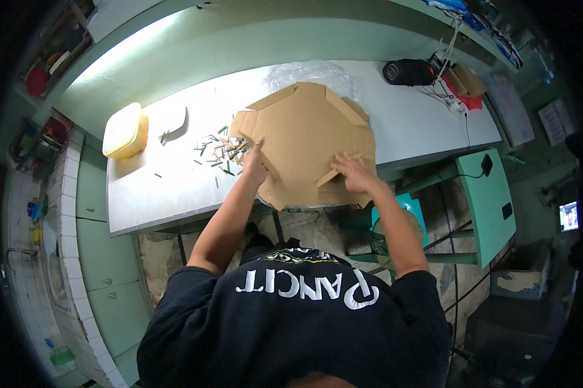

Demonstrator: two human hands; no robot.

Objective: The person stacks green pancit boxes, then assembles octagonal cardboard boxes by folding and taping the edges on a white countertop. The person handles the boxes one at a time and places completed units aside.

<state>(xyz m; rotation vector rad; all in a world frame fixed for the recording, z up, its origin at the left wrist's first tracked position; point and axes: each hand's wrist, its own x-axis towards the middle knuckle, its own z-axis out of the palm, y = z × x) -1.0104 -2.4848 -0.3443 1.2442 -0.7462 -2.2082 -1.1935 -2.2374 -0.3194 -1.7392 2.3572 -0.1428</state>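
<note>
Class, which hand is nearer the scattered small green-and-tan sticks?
Left: the left hand is just right of the sticks; the right hand is farther right, on the flat brown cardboard.

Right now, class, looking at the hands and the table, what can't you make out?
In the head view:
1. Part of the white table: the cardboard sheet covers it.
2. Near part of the clear plastic: the same sheet covers it.
3. Number of small sticks: too small, overlapping.
4. Contents of the yellow tub: pale lid hides them.
5. Left hand's exact grip: finger details too small.
</note>
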